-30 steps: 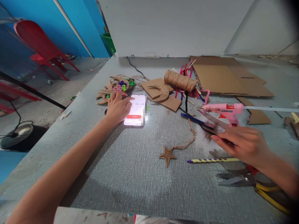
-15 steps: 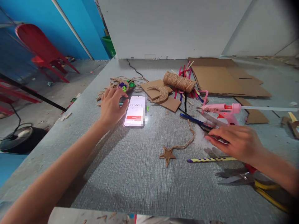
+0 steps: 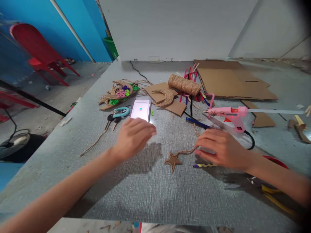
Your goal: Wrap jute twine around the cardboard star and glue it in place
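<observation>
My left hand [image 3: 134, 137] hovers over the table just in front of the phone [image 3: 141, 110], its fingers bunched and blurred; whether it grips anything cannot be made out. At the twine tail of the cardboard star [image 3: 173, 159] is my right hand [image 3: 216, 147], thumb and fingers apart, with no object visible between them. The star lies flat, edged with twine. Beneath my right hand, a yellow and purple striped pencil [image 3: 205, 165] is partly covered. A blue pen [image 3: 198, 122] rests just beyond that hand.
A pink glue gun [image 3: 228, 113] stands at the right, near cardboard sheets [image 3: 233, 79]. Scissors [image 3: 274, 191] lie under my right forearm. Behind are a twine spool [image 3: 184, 84], a twine crescent [image 3: 166, 98] and twine pieces with flowers [image 3: 118, 94]. Keys [image 3: 113, 118] lie left of the phone.
My left hand has moved right and nearer from beside the phone, uncovering the keys and flowers. My right hand has moved left to the twine tail. The phone's timer screen has changed.
</observation>
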Tool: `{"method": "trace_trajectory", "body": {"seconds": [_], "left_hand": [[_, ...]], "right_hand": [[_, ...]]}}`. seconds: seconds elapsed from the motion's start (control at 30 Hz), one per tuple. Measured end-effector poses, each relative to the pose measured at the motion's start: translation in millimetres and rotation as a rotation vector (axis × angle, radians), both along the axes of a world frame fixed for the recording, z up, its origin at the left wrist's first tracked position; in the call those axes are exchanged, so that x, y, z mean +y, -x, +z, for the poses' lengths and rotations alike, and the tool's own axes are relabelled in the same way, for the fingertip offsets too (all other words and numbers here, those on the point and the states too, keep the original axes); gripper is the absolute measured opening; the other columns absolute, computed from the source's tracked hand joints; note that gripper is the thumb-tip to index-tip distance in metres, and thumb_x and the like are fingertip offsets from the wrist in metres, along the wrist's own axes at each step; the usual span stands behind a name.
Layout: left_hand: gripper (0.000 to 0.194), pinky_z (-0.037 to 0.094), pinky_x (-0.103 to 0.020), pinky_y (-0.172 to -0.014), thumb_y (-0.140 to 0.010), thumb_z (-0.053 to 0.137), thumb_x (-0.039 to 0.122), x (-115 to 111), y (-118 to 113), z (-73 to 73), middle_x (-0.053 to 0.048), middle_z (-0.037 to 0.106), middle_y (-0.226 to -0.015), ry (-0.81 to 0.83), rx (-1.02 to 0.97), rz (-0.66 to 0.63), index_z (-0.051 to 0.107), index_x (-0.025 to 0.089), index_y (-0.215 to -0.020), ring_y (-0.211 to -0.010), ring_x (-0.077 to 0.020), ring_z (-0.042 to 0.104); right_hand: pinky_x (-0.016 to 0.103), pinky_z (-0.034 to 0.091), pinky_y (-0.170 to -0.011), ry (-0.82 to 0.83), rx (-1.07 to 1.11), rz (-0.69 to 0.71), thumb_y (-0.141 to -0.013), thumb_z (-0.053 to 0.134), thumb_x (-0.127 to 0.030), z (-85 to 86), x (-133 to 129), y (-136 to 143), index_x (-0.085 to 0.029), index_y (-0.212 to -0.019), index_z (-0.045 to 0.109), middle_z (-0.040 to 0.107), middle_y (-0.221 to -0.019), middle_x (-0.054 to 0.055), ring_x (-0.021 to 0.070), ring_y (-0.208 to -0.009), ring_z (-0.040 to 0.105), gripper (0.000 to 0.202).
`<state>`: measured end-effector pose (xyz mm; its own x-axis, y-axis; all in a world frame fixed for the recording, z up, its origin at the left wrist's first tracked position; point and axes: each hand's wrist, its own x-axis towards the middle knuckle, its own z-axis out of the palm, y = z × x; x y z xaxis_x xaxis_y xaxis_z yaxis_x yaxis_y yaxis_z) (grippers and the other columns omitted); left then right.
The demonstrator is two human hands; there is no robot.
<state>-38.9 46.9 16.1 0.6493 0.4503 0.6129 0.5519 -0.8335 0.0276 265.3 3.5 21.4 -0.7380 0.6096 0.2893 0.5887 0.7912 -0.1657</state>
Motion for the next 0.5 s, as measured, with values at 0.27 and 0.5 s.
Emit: {"method": "trace_trajectory", "body": {"seconds": [0.27, 0.5], "left_hand": [[0.031, 0.045, -0.034, -0.074, -0.083, 0.057, 0.038, -33.3, -24.2, -13.8, -0.007, 0.063, -0.100, 0.466, 0.125, -0.150, 0.054, 0.016, -0.104, -0.087, -0.0207, 0.056], [0.032, 0.041, -0.033, -0.069, -0.082, 0.056, 0.041, -35.3, -28.4, -19.5, -0.005, 0.062, -0.090, 0.498, 0.207, -0.213, 0.054, 0.016, -0.101, -0.083, -0.0204, 0.054]], "right_hand": [[0.037, 0.036, -0.089, 0.139, -0.108, 0.061, -0.089, 0.050, -0.033, -12.9, 9.2, 22.0, -0.020, -0.094, 0.061, 0.062, -0.103, 0.003, 0.0183, -0.099, 0.052, 0.018], [0.034, 0.033, -0.083, 0.127, -0.065, 0.020, -0.092, 0.046, -0.027, -12.1, 9.0, 31.5, -0.018, -0.089, 0.061, 0.065, -0.085, 0.001, 0.0136, -0.081, 0.055, 0.018]]}}
